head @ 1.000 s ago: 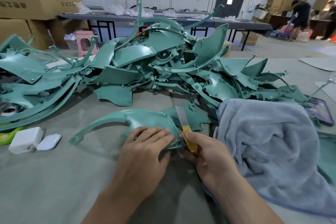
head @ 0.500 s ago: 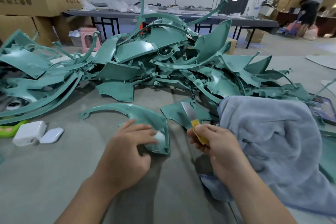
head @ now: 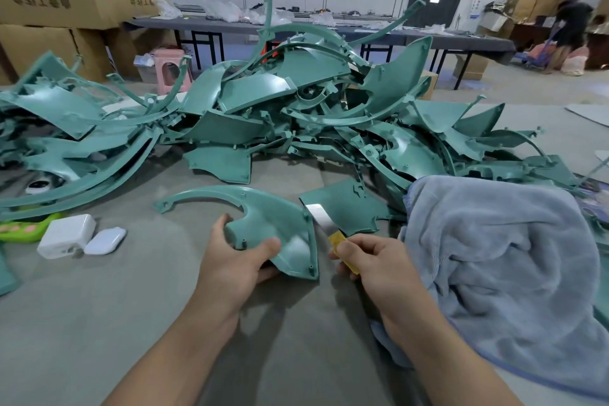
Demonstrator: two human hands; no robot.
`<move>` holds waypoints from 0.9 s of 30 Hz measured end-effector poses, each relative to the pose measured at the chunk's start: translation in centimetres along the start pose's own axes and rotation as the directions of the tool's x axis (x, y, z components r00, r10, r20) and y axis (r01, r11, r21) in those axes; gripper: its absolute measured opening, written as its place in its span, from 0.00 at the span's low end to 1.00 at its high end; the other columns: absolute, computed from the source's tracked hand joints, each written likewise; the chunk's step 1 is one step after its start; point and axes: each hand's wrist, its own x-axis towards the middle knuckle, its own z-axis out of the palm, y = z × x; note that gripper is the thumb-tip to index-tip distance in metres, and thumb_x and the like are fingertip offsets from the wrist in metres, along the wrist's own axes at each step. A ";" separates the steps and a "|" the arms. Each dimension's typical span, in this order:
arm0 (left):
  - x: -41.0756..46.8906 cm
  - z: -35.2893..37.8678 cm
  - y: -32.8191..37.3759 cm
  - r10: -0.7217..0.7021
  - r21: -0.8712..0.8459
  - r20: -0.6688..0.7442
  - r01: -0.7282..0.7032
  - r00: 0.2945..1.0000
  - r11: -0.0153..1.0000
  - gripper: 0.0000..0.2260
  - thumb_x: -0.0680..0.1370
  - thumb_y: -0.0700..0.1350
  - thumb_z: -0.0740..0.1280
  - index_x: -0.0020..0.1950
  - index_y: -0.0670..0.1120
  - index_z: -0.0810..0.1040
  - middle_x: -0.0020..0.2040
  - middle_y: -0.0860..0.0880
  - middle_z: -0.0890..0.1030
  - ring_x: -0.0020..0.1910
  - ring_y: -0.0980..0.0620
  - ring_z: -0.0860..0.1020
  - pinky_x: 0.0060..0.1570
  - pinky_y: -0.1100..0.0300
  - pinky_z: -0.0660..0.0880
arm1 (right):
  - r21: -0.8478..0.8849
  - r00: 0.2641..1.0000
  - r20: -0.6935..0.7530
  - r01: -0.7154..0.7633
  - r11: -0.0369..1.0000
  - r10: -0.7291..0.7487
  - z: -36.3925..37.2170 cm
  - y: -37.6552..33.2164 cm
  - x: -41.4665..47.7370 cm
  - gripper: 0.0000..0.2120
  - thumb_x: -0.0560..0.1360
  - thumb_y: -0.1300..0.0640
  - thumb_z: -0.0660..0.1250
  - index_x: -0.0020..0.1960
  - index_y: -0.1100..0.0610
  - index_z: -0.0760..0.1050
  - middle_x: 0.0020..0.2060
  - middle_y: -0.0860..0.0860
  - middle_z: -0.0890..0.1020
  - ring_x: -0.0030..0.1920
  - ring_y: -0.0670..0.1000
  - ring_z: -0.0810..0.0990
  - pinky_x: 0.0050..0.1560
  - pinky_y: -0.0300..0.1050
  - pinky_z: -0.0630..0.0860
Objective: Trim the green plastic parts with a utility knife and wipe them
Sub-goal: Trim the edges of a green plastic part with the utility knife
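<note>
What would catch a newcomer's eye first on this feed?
The big tangled heap of green plastic parts across the back of the table dominates. In front of it, the left hand grips one curved green part while the right hand holds a utility knife, blade bared, beside the part's right edge. A bulky blue-grey towel lies bunched at the right.

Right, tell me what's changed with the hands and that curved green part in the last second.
The left hand, which lay flat on the curved green part, has slid to its wide end and now grips it, thumb on top. The right hand still pinches the utility knife, its blade beside the part's right edge. The towel, the pile of green parts and the white charger stayed put.
</note>
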 end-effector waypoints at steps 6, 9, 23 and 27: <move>1.8 -2.4 0.9 0.044 0.165 -0.151 -0.019 0.988 0.986 0.44 0.60 0.41 0.74 0.76 0.51 0.68 0.58 0.47 0.83 0.53 0.43 0.84 0.54 0.42 0.82 | -0.120 0.992 -0.001 0.126 0.985 -0.127 -0.6 0.3 -0.2 0.13 0.78 0.58 0.71 0.35 0.55 0.82 0.24 0.49 0.74 0.28 0.46 0.68 0.31 0.41 0.66; 1.9 -3.6 1.3 0.078 0.196 -0.222 -0.034 0.972 0.980 0.39 0.60 0.49 0.72 0.73 0.53 0.73 0.56 0.51 0.84 0.53 0.48 0.83 0.56 0.47 0.80 | -0.332 0.968 0.075 0.249 0.910 -0.238 -0.3 0.7 -1.0 0.13 0.78 0.51 0.71 0.36 0.53 0.80 0.24 0.44 0.72 0.26 0.43 0.66 0.28 0.37 0.62; 1.9 -3.9 1.4 0.122 0.152 -0.070 -0.110 0.990 0.982 0.04 0.80 0.42 0.70 0.54 0.48 0.82 0.44 0.45 0.86 0.35 0.48 0.83 0.27 0.58 0.74 | -0.438 0.883 0.343 0.451 0.777 -0.320 0.3 0.0 -0.7 0.05 0.73 0.52 0.76 0.45 0.41 0.86 0.35 0.38 0.83 0.38 0.42 0.79 0.37 0.35 0.72; 1.4 -3.6 2.0 0.086 0.007 0.009 -0.086 0.996 0.996 0.05 0.80 0.41 0.69 0.53 0.47 0.83 0.47 0.45 0.87 0.42 0.45 0.86 0.38 0.53 0.80 | -0.333 0.862 0.385 0.462 0.822 -0.329 0.7 0.0 -1.3 0.04 0.71 0.43 0.74 0.45 0.38 0.86 0.36 0.38 0.84 0.36 0.43 0.79 0.38 0.40 0.75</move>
